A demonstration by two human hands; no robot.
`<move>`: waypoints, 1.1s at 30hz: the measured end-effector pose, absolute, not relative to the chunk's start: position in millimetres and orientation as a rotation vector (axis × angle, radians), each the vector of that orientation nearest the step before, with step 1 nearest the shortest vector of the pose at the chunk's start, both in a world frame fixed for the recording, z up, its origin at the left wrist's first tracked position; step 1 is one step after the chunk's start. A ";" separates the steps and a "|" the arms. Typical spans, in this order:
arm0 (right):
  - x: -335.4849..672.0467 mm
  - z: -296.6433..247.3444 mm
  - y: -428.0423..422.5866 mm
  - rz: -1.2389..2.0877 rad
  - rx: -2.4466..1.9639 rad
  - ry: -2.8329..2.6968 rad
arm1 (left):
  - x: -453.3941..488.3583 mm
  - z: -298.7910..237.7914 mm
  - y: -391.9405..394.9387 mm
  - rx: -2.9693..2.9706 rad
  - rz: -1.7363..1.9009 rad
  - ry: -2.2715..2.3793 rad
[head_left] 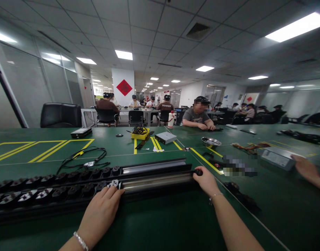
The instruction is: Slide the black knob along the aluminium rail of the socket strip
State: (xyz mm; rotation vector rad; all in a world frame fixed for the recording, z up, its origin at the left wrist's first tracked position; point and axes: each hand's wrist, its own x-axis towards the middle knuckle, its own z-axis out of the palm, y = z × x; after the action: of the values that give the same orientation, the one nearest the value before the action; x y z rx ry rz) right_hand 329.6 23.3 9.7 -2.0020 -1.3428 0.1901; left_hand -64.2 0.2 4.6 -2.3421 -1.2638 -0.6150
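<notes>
Two long black tracks with metallic inner rails lie side by side on the green table. Black socket modules (pixel 74 191) with pin-like parts line the left of the near track (pixel 160 182); some have silvery-white faces. My left hand (pixel 103 207) is closed over the last module (pixel 114 183) in that row, its fingers partly hiding it. At the track's right end, my right hand (pixel 206 181) pinches a small dark rounded piece (pixel 198 172), mostly covered by the fingers. Behind, the far track (pixel 154 166) carries a similar row of modules.
A black cable (pixel 83 157), yellow tray (pixel 140 134), silver drive (pixel 165 137) and metal bowl (pixel 211 142) lie beyond the tracks. To the right are dark parts (pixel 240 197), a grey metal box (pixel 277 157) and another person's hand (pixel 307 170). A co-worker (pixel 198 116) sits opposite.
</notes>
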 end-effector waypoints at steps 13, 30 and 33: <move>335.9 9.4 21.3 0.217 -2.013 -1.305 | -65.6 4.4 0.0 -2.327 -0.631 -1.228; 338.0 6.1 22.9 0.203 -1.939 -1.224 | -67.9 3.3 0.9 -2.334 -0.621 -1.243; 338.8 4.1 23.3 0.223 -1.914 -1.181 | -67.7 3.5 0.8 -2.332 -0.626 -1.239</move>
State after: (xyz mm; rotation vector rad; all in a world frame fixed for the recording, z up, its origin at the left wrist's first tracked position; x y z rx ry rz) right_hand 338.8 23.3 4.1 -1.9139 -1.1810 0.2232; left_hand -67.7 0.8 3.5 -2.3322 -1.2388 -0.6259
